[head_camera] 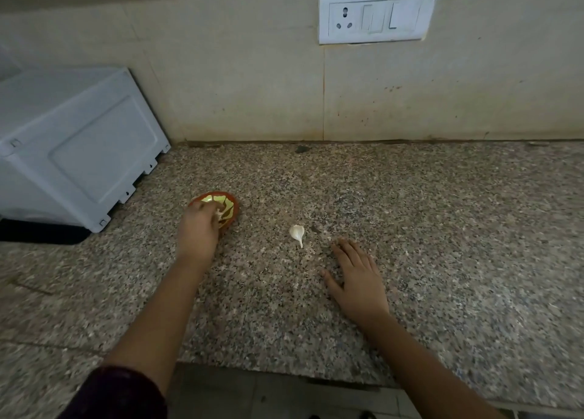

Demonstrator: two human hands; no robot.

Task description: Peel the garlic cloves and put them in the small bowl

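**While reaching into the small bowl, leaves one garlic clove nearer the right hand**

Hangs the left hand over the bowl, toward the worktop's back-left corner, beside a white appliance. Curls the fingers down into it. Shows a pale piece at their tips, possibly a peeled clove, too blurred to tell whether pinched or loose. Rests the right hand flat on the stone toward the front edge, fingers straight, slightly spread, holding nothing. Leaves the garlic clove, seemingly unpeeled, on the worktop between the two hands, just beyond and left of the right fingertips, not touching. Lies with its long axis running from back edge to front edge, fat end away, thin tail toward the front. Probably calls for a short forward reach by the right hand, clearly the nearer.
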